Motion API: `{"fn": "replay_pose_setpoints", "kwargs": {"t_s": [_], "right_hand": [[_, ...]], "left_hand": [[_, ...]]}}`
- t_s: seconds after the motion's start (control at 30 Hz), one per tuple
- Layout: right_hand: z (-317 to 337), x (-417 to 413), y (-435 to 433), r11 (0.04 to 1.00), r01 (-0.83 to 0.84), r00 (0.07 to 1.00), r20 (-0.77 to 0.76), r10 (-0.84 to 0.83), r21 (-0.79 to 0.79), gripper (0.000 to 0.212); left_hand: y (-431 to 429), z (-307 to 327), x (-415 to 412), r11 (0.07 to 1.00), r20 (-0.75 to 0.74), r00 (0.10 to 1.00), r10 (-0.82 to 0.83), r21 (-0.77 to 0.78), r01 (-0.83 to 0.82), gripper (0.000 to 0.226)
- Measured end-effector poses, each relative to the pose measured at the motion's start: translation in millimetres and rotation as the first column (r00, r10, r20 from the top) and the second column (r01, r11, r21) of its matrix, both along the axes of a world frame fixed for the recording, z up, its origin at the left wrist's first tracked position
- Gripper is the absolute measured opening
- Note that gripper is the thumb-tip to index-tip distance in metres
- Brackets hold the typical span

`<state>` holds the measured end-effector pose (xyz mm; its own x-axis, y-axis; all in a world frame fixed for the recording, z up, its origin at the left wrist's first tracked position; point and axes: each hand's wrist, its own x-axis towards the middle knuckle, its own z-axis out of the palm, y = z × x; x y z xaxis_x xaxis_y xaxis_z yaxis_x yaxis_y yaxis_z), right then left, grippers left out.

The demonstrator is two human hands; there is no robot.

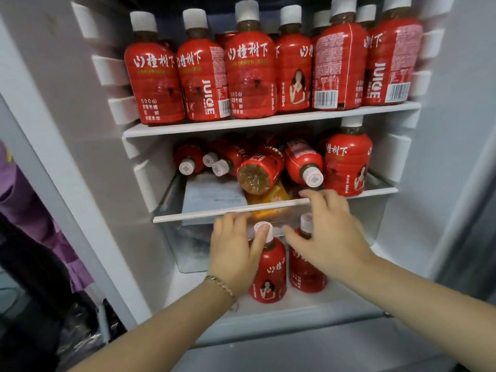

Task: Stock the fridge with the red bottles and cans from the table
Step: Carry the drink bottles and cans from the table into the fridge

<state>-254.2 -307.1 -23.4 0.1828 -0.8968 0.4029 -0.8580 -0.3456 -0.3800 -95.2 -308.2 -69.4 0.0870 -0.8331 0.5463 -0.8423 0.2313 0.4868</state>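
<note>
Clasping the near bottle (268, 275) by its neck in the left grip (233, 251), upright at the front edge of the bottom shelf (349, 299). Hovering the right grip (330, 237), released, over the 2nd bottle (306, 275). Probably best sliding both back, staying upright.

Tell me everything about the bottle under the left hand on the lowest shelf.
The red bottle stands upright on the fridge's bottom shelf: plastic-looking, with a white cap, brown neck, white lettering and a printed figure. The left hand has its grip on the neck, thumb against the cap. A second bottle stands beside it.
</note>
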Motion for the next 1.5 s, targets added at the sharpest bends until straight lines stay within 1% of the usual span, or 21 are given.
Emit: {"fn": "replay_pose_setpoints", "kwargs": {"t_s": [0.03,0.1,0.17,0.23,0.33,0.4,0.5,0.63,0.7,0.77,0.87,0.97,1.07,1.1,1.17,1.23,1.27,1.33,1.37,1.43,1.5], "right_hand": [[8.0,5.1,-0.2,0.991,-0.091,0.995,0.039,0.096,-0.097,0.047],[22.2,18.2,-11.9,0.942,-0.269,0.956,0.059,0.286,-0.198,0.023],[37.6,37.7,-30.1,0.899,-0.401,0.916,-0.047,0.399,-0.179,0.019],[51.7,64.9,-54.3,0.867,-0.484,0.863,-0.236,0.448,-0.124,0.027],[65.5,103.1,-89.8,0.894,-0.437,0.78,-0.537,0.321,-0.1,0.04],[69.6,121.7,-105.9,0.935,-0.345,0.74,-0.636,0.22,-0.077,0.046],[64.5,138.7,-118.3,0.967,-0.245,0.721,-0.68,0.131,-0.073,0.046],[56.3,138.7,-120.6,0.958,-0.242,0.753,-0.653,0.087,-0.152,0.044],[55.6,131.5,-115.9,0.946,-0.263,0.771,-0.631,0.087,-0.191,0.045],[52.6,123.8,-112.4,0.918,-0.309,0.821,-0.557,0.126,-0.248,0.044],[54.2,110.2,-100.1,0.886,-0.324,0.935,-0.253,0.247,-0.333,0.031],[52.5,95.7,-88.9,0.929,-0.253,0.964,0.008,0.265,-0.271,0.039],[50.4,85.9,-76.3,0.93,-0.186,0.885,0.356,0.298,-0.316,0.037],[50.4,86.0,-72.6,0.928,-0.162,0.853,0.426,0.302,-0.334,0.033],[50.2,88.5,-67.3,0.929,-0.111,0.801,0.521,0.295,-0.354,0.026],[51.4,92.5,-63.4,0.937,-0.081,0.75,0.598,0.282,-0.341,0.023],[51.7,94.6,-61.4,0.942,-0.082,0.725,0.629,0.281,-0.326,0.022],[50.7,97.9,-59.5,0.95,-0.11,0.653,0.7,0.291,-0.292,0.017],[50.7,98.4,-58.5,0.951,-0.139,0.611,0.732,0.301,-0.276,0.013],[51.3,97.2,-55.8,0.945,-0.206,0.557,0.764,0.326,-0.254,0.01],[51.2,95.9,-55.5,0.94,-0.242,0.589,0.733,0.339,-0.24,0.013]], "left_hand": [[0.4,7.5,8.6,0.998,-0.038,0.999,-0.01,-0.064,0.008,0.03],[-1.8,26.6,25.3,0.982,-0.154,0.987,-0.039,-0.19,0.009,0.023],[-11.1,48.4,40.1,0.962,-0.186,0.983,0.013,-0.265,-0.063,0.013],[-26.4,70.3,54.8,0.968,-0.207,0.97,0.126,-0.187,-0.165,0.013],[-56.9,88.9,72.6,0.933,-0.24,0.908,0.344,0.201,-0.3,0.037],[-73.1,89.0,74.9,0.877,-0.149,0.913,0.379,0.373,-0.303,0.051],[-94.7,83.7,79.8,0.843,-0.048,0.922,0.383,0.426,-0.328,0.056],[-110.2,84.0,90.6,0.818,-0.017,0.907,0.421,0.439,-0.371,0.06],[-111.8,83.8,92.3,0.825,-0.016,0.897,0.442,0.401,-0.399,0.053],[-110.7,85.0,92.2,0.83,0.001,0.89,0.456,0.359,-0.426,0.045],[-98.7,88.5,85.6,0.821,0.051,0.879,0.473,0.335,-0.462,0.049],[-76.2,93.2,76.4,0.828,0.118,0.879,0.463,0.298,-0.476,0.048],[-50.1,106.1,69.8,0.849,0.241,0.843,0.481,0.114,-0.517,0.042],[-41.7,112.5,68.2,0.848,0.311,0.813,0.493,0.039,-0.529,0.04],[-29.2,121.4,70.0,0.845,0.425,0.738,0.524,-0.15,-0.514,0.032],[-19.1,127.6,70.5,0.847,0.51,0.677,0.53,-0.279,-0.453,0.025],[-17.2,127.7,71.7,0.855,0.516,0.682,0.519,-0.3,-0.424,0.025],[-22.0,119.3,72.6,0.885,0.408,0.786,0.465,-0.217,-0.411,0.03],[-26.3,113.6,71.0,0.891,0.305,0.838,0.453,-0.187,-0.414,0.031],[-36.8,106.8,64.6,0.889,-0.031,0.902,0.431,-0.156,-0.43,0.03],[-47.2,104.4,56.5,0.925,-0.317,0.881,0.35,-0.031,-0.379,0.035]]}}
